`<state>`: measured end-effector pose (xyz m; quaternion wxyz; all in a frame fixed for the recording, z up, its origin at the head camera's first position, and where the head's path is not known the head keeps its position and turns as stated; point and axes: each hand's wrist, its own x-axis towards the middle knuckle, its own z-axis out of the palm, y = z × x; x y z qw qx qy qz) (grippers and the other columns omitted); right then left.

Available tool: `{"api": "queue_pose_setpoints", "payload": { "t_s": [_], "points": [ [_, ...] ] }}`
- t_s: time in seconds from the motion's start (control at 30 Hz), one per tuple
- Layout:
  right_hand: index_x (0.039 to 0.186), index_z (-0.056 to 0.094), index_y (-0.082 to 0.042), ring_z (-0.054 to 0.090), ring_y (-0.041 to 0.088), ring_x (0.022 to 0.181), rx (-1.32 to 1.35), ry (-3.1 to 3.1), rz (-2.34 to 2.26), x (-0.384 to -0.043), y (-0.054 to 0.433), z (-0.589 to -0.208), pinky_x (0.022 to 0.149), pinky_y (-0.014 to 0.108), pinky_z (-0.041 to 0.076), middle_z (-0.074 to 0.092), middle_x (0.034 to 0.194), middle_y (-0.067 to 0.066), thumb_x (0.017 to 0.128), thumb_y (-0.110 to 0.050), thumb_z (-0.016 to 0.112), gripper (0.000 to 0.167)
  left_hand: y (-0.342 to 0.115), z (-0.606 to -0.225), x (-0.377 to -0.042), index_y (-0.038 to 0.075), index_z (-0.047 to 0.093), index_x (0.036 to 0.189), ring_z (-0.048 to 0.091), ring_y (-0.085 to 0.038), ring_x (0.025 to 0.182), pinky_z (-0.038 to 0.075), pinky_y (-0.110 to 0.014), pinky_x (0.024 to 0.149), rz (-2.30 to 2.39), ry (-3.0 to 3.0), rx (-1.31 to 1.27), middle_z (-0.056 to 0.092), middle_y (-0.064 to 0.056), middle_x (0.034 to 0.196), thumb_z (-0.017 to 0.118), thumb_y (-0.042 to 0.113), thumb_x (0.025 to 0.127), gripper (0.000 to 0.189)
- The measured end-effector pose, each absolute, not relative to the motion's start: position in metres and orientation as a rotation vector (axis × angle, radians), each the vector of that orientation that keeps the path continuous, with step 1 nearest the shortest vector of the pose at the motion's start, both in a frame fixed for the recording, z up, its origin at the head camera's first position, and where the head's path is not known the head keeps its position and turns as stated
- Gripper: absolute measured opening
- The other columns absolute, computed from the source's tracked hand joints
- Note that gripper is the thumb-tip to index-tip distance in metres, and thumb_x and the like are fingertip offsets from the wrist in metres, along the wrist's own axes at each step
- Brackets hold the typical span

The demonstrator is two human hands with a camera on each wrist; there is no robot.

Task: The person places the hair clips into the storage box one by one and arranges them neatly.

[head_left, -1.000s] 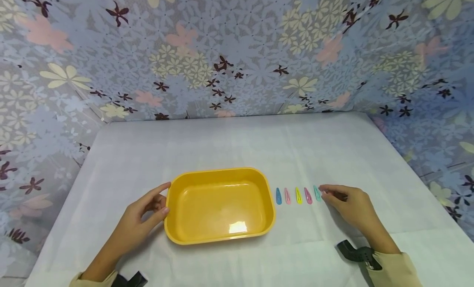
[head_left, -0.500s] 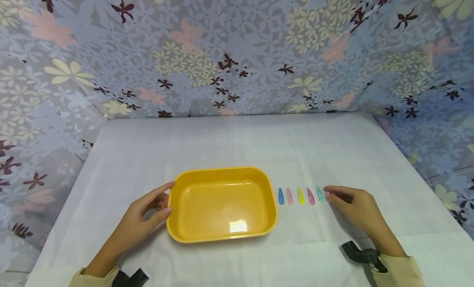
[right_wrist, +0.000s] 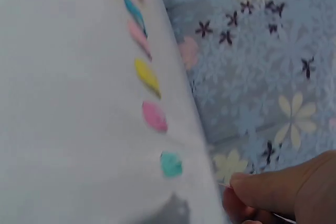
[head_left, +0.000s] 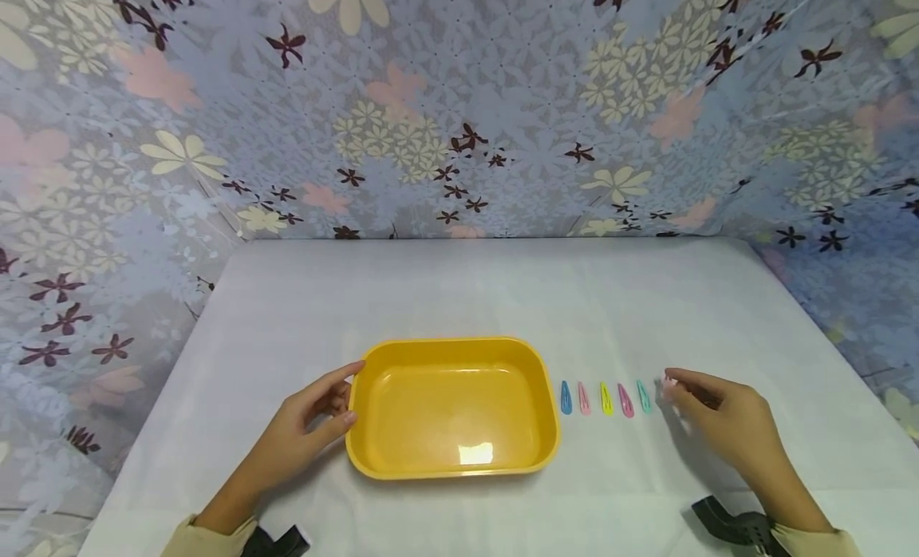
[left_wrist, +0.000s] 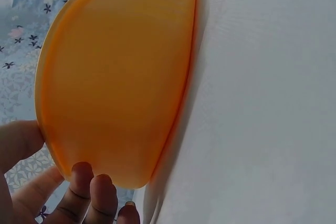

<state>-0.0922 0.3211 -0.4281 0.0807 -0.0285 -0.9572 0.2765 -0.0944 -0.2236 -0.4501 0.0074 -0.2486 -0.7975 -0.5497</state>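
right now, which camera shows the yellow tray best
Head view: it shows the yellow tray uncropped from above, rim and inside. The left wrist view crops it at the top; the right wrist view catches only a small part.

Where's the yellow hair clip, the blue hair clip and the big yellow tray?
Yellow hair clip [head_left: 606, 400]: head view, middle of the clip.
Blue hair clip [head_left: 566, 399]: head view, middle of the clip.
Big yellow tray [head_left: 438, 421]: head view, bare inside bottom.

Three views, one counter [head_left: 459, 294]
Head: above, facing forward and down. Left wrist: close on tray [left_wrist: 115, 77], tilted sideways. Right wrist: near clips [right_wrist: 146, 76]; head shares both.
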Motion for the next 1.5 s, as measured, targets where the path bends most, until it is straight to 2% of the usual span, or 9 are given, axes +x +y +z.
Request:
{"api": "queue_pose_setpoints", "payload": {
  "t_s": [0.17,0.47,0.63,0.73,0.77,0.87,0.97,1.23,1.5],
  "points": [
    [0.124,0.076,-0.009,0.056,-0.013,0.08,0.039,-2.792,0.84,-0.096,0.307,-0.412,0.056,0.02,0.046,0.076,0.103,0.011,0.098,-0.031,0.072,0.034,-0.22,-0.453,-0.094,0.012,0.047,0.154,0.062,-0.019,0.094,0.052,-0.024,0.089,-1.798,-2.446,-0.781,0.064,-0.007,0.11,0.065,0.0,0.099,0.059],
    [0.121,0.077,-0.012,0.062,0.007,0.074,0.25,-2.768,0.947,-0.106,0.256,-0.386,0.057,0.022,0.05,0.074,0.094,0.0,0.095,-0.025,0.076,0.028,-0.218,-0.45,-0.098,0.004,0.047,0.152,0.057,-0.017,0.097,0.05,-0.022,0.091,-1.855,-2.395,-0.833,0.06,-0.014,0.105,0.065,-0.004,0.097,0.059],
    [0.121,0.077,-0.013,0.066,0.007,0.074,0.401,-2.746,1.079,-0.111,0.223,-0.373,0.06,0.021,0.054,0.076,0.102,-0.001,0.095,-0.023,0.076,0.028,-0.218,-0.447,-0.097,0.004,0.048,0.152,0.055,-0.017,0.097,0.05,-0.022,0.089,-1.851,-2.406,-0.817,0.059,-0.014,0.103,0.066,-0.003,0.097,0.058],
    [0.122,0.076,-0.015,0.066,0.012,0.067,0.471,-2.76,1.22,-0.115,0.202,-0.367,0.052,0.025,0.053,0.076,0.103,-0.002,0.096,-0.024,0.075,0.028,-0.218,-0.445,-0.097,0.003,0.048,0.151,0.055,-0.017,0.097,0.05,-0.022,0.09,-1.836,-2.4,-0.822,0.058,-0.014,0.102,0.066,-0.004,0.097,0.057],
    [0.122,0.076,-0.014,0.068,0.012,0.073,0.5,-2.761,1.253,-0.116,0.195,-0.366,0.057,0.025,0.055,0.076,0.103,-0.003,0.096,-0.024,0.075,0.028,-0.218,-0.444,-0.097,0.003,0.048,0.151,0.055,-0.017,0.097,0.05,-0.022,0.09,-1.832,-2.402,-0.82,0.058,-0.013,0.101,0.066,-0.003,0.097,0.057],
    [0.119,0.077,-0.015,0.069,0.017,0.072,0.558,-2.779,1.388,-0.119,0.177,-0.364,0.056,0.028,0.056,0.076,0.098,-0.006,0.095,-0.022,0.076,0.025,-0.218,-0.443,-0.097,0.003,0.048,0.152,0.055,-0.017,0.097,0.05,-0.022,0.091,-1.828,-2.404,-0.827,0.058,-0.011,0.101,0.066,-0.003,0.097,0.057],
    [0.115,0.078,-0.011,0.071,0.016,0.084,0.632,-2.786,1.48,-0.121,0.161,-0.366,0.071,0.028,0.059,0.075,0.096,-0.005,0.094,-0.018,0.077,0.023,-0.219,-0.443,-0.097,0.002,0.048,0.152,0.055,-0.017,0.098,0.05,-0.022,0.091,-1.836,-2.409,-0.823,0.058,-0.01,0.102,0.066,-0.003,0.097,0.058],
    [0.117,0.077,-0.006,0.071,0.011,0.089,0.761,-2.845,1.572,-0.128,0.129,-0.367,0.081,0.026,0.058,0.073,0.094,-0.005,0.093,-0.018,0.077,0.027,-0.221,-0.451,-0.094,0.001,0.047,0.152,0.056,-0.016,0.1,0.05,-0.023,0.093,-1.877,-2.379,-0.807,0.059,-0.013,0.103,0.067,-0.006,0.095,0.06],
    [0.116,0.078,-0.009,0.07,0.013,0.082,0.78,-2.898,1.622,-0.131,0.102,-0.364,0.069,0.029,0.058,0.073,0.092,-0.006,0.093,-0.018,0.078,0.025,-0.22,-0.452,-0.092,0.002,0.047,0.152,0.057,-0.017,0.101,0.05,-0.023,0.094,-1.878,-2.385,-0.785,0.059,-0.01,0.104,0.068,-0.004,0.095,0.06]
  ]
}}
